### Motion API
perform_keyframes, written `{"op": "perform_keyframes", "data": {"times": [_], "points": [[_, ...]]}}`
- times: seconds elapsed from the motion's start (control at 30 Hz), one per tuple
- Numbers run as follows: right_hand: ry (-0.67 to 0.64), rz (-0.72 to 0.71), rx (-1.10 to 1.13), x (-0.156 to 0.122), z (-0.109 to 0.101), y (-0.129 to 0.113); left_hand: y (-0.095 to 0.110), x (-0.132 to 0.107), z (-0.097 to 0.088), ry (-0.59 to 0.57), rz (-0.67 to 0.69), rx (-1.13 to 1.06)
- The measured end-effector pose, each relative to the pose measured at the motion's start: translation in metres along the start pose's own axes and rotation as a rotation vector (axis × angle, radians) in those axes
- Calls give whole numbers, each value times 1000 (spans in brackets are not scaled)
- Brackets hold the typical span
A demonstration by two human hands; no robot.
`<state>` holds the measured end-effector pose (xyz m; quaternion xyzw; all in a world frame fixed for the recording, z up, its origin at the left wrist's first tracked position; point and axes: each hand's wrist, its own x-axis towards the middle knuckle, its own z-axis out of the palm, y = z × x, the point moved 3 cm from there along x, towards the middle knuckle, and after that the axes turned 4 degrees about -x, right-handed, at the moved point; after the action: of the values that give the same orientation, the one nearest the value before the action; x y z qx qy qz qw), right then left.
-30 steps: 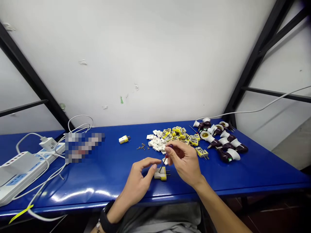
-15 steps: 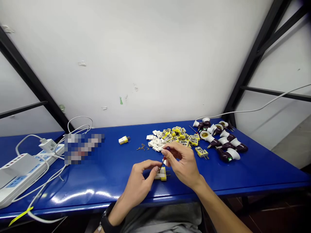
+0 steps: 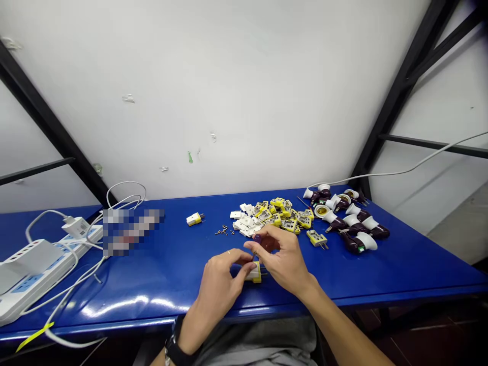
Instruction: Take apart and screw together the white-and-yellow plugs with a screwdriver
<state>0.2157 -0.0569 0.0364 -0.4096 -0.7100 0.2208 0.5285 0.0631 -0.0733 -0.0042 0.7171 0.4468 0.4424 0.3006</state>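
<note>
Pinching a white-and-yellow plug (image 3: 254, 274) with the left hand (image 3: 218, 280), right hand (image 3: 284, 259) curled above, hold unclear

Black wrist strap (image 3: 174, 346), grey shirt (image 3: 255, 339), small ring (image 3: 229, 251) on left hand (image 3: 219, 282)

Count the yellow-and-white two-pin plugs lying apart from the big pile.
3: one yellow-and-white two-pin plug alone left of the heap of white-and-yellow plug parts, one just right of it, one at the left hand. Others may be hidden.
</note>
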Motion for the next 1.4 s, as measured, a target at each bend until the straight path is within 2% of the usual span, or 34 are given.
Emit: {"op": "perform_keyframes", "data": {"times": [0.07, 0.2, 0.27, 0.4, 0.5, 0.7, 0.9, 1.2, 1.4], "points": [[-11, 20, 35, -1, 0, 1, -1, 3, 1, -10, 25, 61], [-149, -12, 157, -2, 0, 1, -1, 4, 2, -59, 52, 68], [-181, -43, 149, -3, 1, 0, 0, 3, 1, -79, 66, 55], [-71, -85, 29, -4, 1, -1, -1, 0, 0, -68, 70, 58], [-20, -71, 25, -4, 1, -2, -3, 1, 1, -76, 71, 99], [-112, -112, 58, -3, 0, -4, -1, 2, 1, -121, 101, 227], [39, -144, -18, -4, -4, -4, 1, 2, -1, -154, 63, 196], [-210, -112, 29, -1, -1, -4, -1, 3, -1, -188, 96, 294], [-195, -67, -9, -2, 3, -2, 2, 4, -2, -170, 88, 339]]}}
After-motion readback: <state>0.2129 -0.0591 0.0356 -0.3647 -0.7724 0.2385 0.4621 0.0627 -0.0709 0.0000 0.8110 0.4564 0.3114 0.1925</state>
